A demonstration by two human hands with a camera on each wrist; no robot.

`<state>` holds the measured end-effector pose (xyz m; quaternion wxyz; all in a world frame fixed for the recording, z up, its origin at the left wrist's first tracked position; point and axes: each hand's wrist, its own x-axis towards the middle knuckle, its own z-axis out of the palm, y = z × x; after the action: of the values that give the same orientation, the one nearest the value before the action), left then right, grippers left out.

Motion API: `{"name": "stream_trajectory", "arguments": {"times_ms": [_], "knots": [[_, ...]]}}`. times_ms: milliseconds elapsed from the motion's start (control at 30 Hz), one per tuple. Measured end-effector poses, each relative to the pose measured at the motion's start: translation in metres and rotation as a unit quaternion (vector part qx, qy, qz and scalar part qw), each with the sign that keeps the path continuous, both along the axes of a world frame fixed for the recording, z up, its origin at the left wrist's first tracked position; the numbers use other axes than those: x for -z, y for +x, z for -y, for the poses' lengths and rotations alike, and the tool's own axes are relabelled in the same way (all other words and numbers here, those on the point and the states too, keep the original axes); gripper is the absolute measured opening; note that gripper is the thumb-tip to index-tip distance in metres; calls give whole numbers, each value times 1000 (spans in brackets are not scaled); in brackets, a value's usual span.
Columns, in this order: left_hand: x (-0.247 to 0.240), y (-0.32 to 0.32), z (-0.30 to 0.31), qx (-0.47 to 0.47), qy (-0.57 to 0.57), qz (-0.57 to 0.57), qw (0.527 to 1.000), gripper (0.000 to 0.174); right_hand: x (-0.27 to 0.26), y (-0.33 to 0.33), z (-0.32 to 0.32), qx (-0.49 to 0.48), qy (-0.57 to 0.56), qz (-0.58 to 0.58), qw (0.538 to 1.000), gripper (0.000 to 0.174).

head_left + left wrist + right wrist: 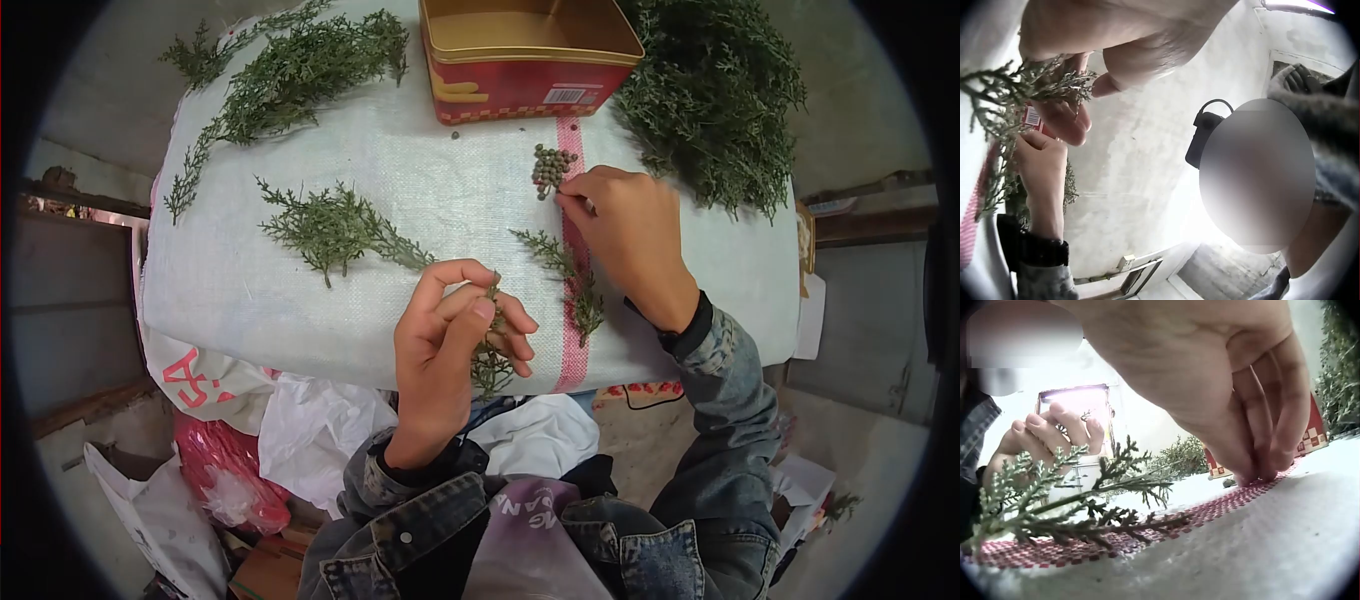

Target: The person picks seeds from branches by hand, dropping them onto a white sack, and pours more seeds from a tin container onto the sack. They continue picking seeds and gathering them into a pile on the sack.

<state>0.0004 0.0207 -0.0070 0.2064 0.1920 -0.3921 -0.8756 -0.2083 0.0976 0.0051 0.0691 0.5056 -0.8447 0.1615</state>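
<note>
My left hand (pixel 450 345) holds a small green sprig (pixel 492 368) between thumb and fingers, over the front edge of the white woven cloth (pixel 400 160). My right hand (pixel 630 220) reaches down to a little pile of round grey-green berries (pixel 548 168); its thumb and forefinger pinch at the pile's near right edge, mostly hiding the berry there. In the right wrist view the fingertips of the right hand (pixel 1254 419) meet low at the pink stripe. Another sprig (pixel 575 285) lies between the hands, and a larger one (pixel 330 230) lies farther left.
A red and gold tin (pixel 520 90), open at the top, stands at the back. Heaped green branches (pixel 715 100) lie right of it, more branches (pixel 300 75) at the back left. Plastic bags (pixel 320 430) sit below the front edge.
</note>
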Motion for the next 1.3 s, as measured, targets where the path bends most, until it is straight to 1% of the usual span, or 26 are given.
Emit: {"name": "stream_trajectory", "arguments": {"times_ms": [67, 167, 200, 267, 433, 600, 700, 733, 767, 800, 833, 867, 933, 967, 1000, 1067, 1100, 1133, 1200, 1233, 1300], "knots": [[4, 1, 2, 5, 16, -6, 1000, 19, 0, 0, 0, -2, -9, -5, 1000, 10], [3, -1, 2, 11, 47, -20, 999, 21, -2, -7, 3, -4, -11, 49, 999, 11], [-2, -4, 2, -1, 34, 3, 999, 21, -2, -9, 4, -4, -12, 50, 999, 11], [-10, -7, 0, -24, 10, 50, 998, 20, -1, -14, 3, 1, -12, 96, 995, 12], [-7, -9, -4, -49, -2, 73, 996, 20, -2, -16, 2, 24, -7, 157, 987, 13], [-5, -9, -5, -71, 9, 61, 996, 15, 2, -18, 1, -3, -27, 143, 989, 14], [-4, -7, -5, -74, 6, 57, 996, 13, -3, -16, -2, -27, -24, 162, 986, 14], [-5, -6, -6, -80, -19, 49, 995, 12, -10, -11, -3, -28, -23, 162, 986, 14], [-5, -5, -7, -88, -43, 40, 994, 11, -24, -2, -7, -26, -44, 279, 959, 14], [-5, -3, -8, -97, -65, 33, 993, 10, -39, 9, -12, -22, -63, 393, 917, 14], [-5, -1, -9, -101, -61, 35, 992, 10, -47, 19, -17, -18, -79, 502, 861, 14], [-6, 1, -10, -104, -68, 14, 992, 10, -49, 28, -22, -18, -75, 503, 861, 14], [-7, 2, -13, -104, -83, -31, 991, 11, -54, 44, -33, -32, -126, 582, 803, 14], [-10, 1, -15, -101, -81, -32, 991, 11, -55, 52, -38, -38, -152, 618, 771, 14], [-15, 1, -18, -102, -113, -20, 988, 11, -55, 58, -42, -35, -152, 617, 771, 14], [-20, 0, -23, -108, -178, 6, 978, 10, -54, 68, -48, -1, -172, 650, 741, 15], [-19, 1, -24, -111, -178, 8, 978, 10, -52, 72, -49, 14, -180, 666, 724, 15], [-18, 1, -25, -110, -165, -4, 980, 12, -49, 76, -49, 14, -178, 667, 723, 15], [-16, 1, -26, -104, -139, -30, 984, 18, -39, 82, -49, -12, -241, 698, 674, 20], [-16, 1, -27, -103, -137, -30, 985, 18, -34, 84, -50, -24, -273, 711, 647, 22], [-15, 1, -28, -108, -133, -31, 985, 18, -26, 88, -50, -36, -292, 707, 643, 21]]}}
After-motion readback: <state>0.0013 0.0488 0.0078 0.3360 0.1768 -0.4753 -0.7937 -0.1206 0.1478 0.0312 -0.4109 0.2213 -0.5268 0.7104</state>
